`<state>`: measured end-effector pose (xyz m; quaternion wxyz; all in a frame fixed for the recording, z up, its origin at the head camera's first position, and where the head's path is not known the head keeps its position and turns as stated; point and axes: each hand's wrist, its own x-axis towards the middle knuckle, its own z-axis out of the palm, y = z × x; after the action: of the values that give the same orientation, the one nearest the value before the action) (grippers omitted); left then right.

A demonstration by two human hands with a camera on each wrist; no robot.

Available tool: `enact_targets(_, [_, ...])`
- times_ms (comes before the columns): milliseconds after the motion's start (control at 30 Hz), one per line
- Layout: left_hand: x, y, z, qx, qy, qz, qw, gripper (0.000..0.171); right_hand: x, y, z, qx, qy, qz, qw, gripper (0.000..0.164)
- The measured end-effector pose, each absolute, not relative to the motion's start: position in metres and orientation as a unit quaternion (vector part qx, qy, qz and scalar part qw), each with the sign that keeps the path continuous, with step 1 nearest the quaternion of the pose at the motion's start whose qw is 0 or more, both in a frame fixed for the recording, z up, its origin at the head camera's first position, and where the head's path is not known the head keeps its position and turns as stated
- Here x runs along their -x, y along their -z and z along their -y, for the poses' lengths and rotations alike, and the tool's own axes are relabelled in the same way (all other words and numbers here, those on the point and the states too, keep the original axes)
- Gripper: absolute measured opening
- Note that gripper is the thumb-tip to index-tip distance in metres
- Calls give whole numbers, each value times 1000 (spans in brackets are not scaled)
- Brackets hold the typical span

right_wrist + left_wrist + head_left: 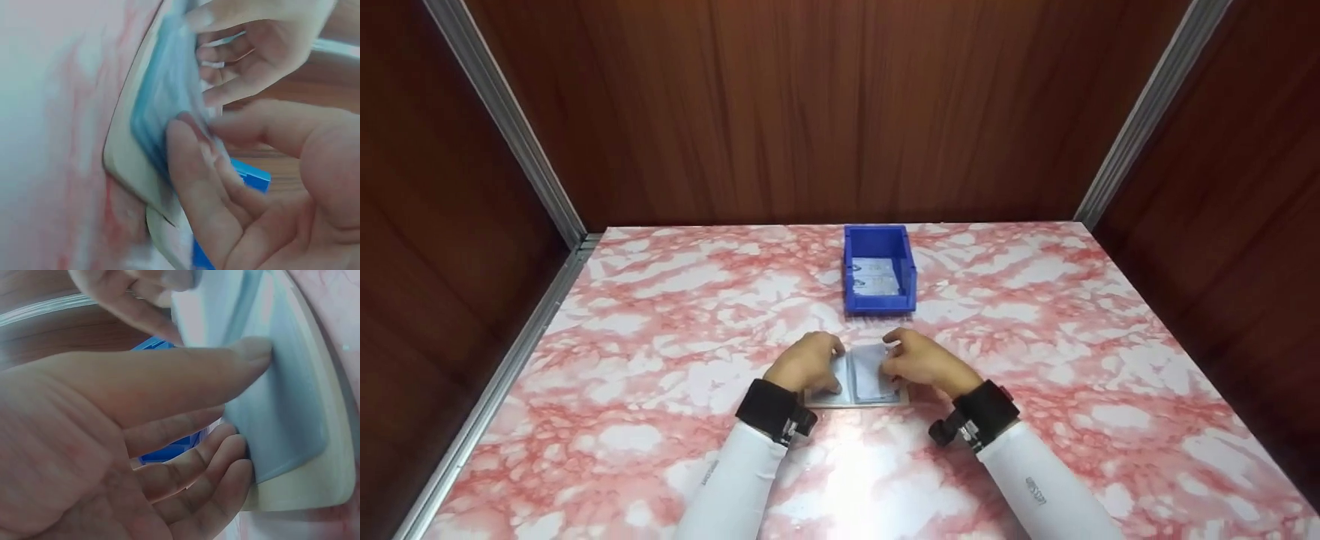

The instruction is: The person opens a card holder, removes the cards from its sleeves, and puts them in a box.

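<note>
A blue-grey, clear-plastic folder or card sleeve [872, 371] lies opened flat on a pale board [857, 406] with rounded corners, its fold running away from me. My left hand [806, 364] is at its left half. In the left wrist view, the thumb lies over the sleeve's face [287, 399] and the bent fingers meet its outer edge. On the right half, my right hand [926, 364] pinches the outer edge between thumb and fingers. The right wrist view shows the layered sleeve edge [157, 118] lifted slightly off the board [121, 152].
Beyond the hands stands a blue open-front bin [877, 304] with pale printed cards or packets [875, 277] in it. The table [660, 337] has a red-and-white marbled top. Dark wood panels [810, 112] and metal posts [510, 112] enclose the back and sides.
</note>
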<state>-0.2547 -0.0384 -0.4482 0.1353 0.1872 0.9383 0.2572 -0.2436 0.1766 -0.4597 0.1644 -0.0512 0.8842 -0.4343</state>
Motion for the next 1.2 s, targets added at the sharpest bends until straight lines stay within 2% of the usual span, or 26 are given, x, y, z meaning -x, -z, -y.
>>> enact_targets(133, [253,443,38,-187,-247,-943,122,70,241,461,-179,-25,544,-814,204,58])
enact_targets(233, [252,441,37,-189,-248,-942,123,75,236,464,-184,-47,575,-791,204,58])
enact_targets(300, [253,440,38,-186,-245,-943,126,69,235,468,-188,-49,597,-775,202,58])
enact_targets(467, [253,434,45,-164,-228,-951,131,38,235,474,-193,-33,625,-756,193,58])
enact_targets(667, [252,431,55,-153,-233,-948,153,32,240,468,-190,0,595,-773,221,45])
enact_targets(933, [257,433,62,-163,-234,-948,142,31,250,459,-182,76,512,-828,216,52])
enact_targets(1200, [266,436,68,-175,-245,-946,117,33,254,453,-150,202,420,-868,172,47])
